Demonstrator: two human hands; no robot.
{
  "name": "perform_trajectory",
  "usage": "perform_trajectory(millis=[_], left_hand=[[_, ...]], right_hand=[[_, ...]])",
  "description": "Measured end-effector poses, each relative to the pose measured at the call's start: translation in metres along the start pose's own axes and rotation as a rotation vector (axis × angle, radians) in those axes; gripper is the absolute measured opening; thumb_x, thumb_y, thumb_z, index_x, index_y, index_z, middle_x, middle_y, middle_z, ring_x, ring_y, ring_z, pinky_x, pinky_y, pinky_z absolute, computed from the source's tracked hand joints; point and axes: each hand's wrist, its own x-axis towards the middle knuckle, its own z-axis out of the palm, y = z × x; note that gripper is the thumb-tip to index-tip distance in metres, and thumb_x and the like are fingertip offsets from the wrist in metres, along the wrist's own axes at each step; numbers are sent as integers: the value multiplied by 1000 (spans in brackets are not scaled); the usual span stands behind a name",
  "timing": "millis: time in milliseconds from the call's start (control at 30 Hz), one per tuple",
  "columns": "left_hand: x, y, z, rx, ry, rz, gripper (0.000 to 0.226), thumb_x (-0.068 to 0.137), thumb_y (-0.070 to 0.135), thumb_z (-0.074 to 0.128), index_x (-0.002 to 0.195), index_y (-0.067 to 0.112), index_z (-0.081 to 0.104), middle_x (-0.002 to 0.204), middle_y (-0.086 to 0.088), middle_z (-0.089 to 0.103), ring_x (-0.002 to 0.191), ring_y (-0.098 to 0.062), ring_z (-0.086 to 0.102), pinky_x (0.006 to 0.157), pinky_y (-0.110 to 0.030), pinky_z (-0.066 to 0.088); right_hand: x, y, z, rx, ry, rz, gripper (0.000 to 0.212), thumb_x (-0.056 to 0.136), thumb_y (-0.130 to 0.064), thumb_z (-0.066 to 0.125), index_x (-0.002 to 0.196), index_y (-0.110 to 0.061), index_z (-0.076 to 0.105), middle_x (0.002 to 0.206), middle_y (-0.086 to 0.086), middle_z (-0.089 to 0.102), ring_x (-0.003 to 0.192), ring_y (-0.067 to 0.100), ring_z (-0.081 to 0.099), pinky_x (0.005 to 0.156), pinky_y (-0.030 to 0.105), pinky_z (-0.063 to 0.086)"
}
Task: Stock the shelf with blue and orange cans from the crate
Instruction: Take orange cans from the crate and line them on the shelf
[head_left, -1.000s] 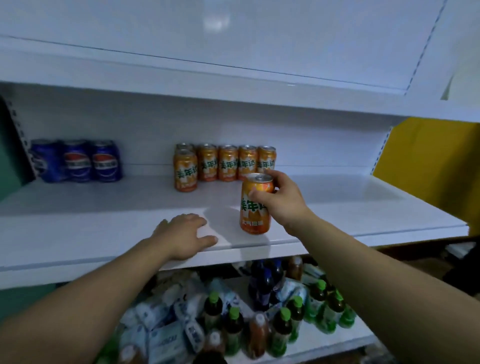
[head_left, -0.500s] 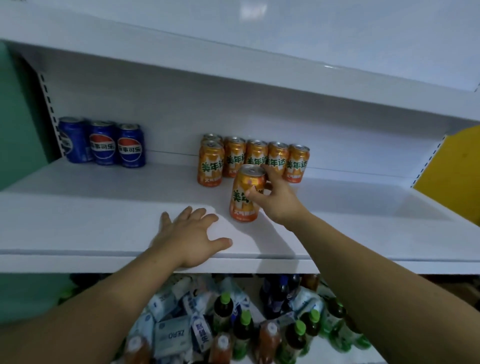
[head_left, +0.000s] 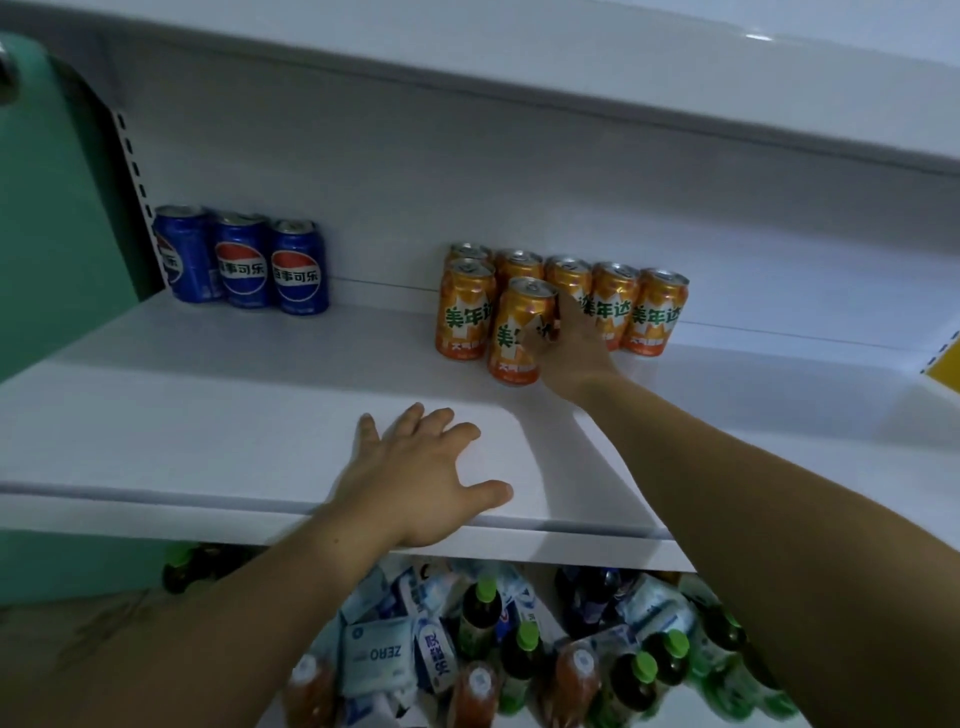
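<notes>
My right hand grips an orange can that stands upright on the white shelf, just in front of the row of orange cans at the back wall and beside another front orange can. My fingers curl round its right side and hide part of its label. Three blue cans stand in a row at the back left. My left hand rests flat on the shelf near its front edge, fingers spread, holding nothing. The crate is out of view.
A second white shelf overhangs from above. A green panel closes the left side and a yellow surface shows at the far right. Below the shelf edge lie several green-capped bottles and white packets.
My right hand has carried the orange can from the shelf's front edge back to the orange group. My left hand stayed on the front of the shelf and its fingers spread out.
</notes>
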Motion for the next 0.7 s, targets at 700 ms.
perform_trajectory(millis=[700], left_hand=[[2,-2,-2,-40,-32,-9,79,81,78,31,149,40,15,160,10,4,147,-16,-3,115,-57,-5]], right_hand=[[1,-1,-8,-141,-134,112,63,94,-39,56,147,-17,30,146,7,46,132,29,45,102,35,37]])
